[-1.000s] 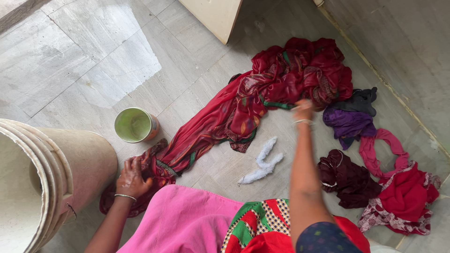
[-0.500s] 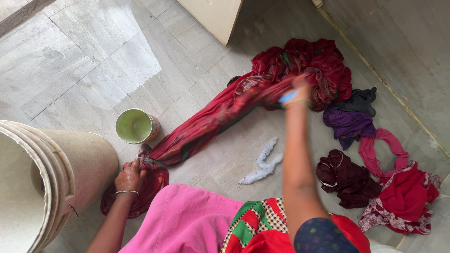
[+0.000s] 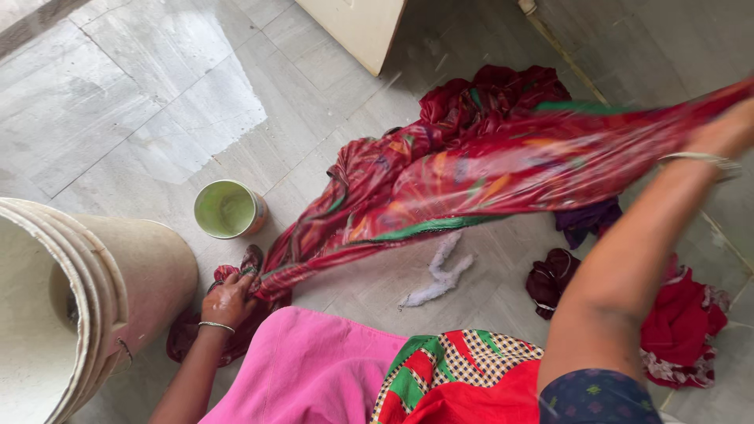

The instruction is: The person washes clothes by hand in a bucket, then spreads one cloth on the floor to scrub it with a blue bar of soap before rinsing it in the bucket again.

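Since a second before, the right hand (image 3: 726, 129) had swept the red cloth (image 3: 487, 169) up off the floor (image 3: 157, 102), gripping its far end, while the left hand (image 3: 229, 300) clenched the near end.

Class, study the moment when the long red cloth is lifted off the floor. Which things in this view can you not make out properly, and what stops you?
- Right hand, head view: motion-blurred and cut by the right edge; its grip is unclear.
- Red cloth: pattern smeared by motion.
- Purple garment: mostly hidden behind the cloth.
- Bucket: cut off by the left edge, its contents unseen.
- Left hand: fingers buried in cloth.
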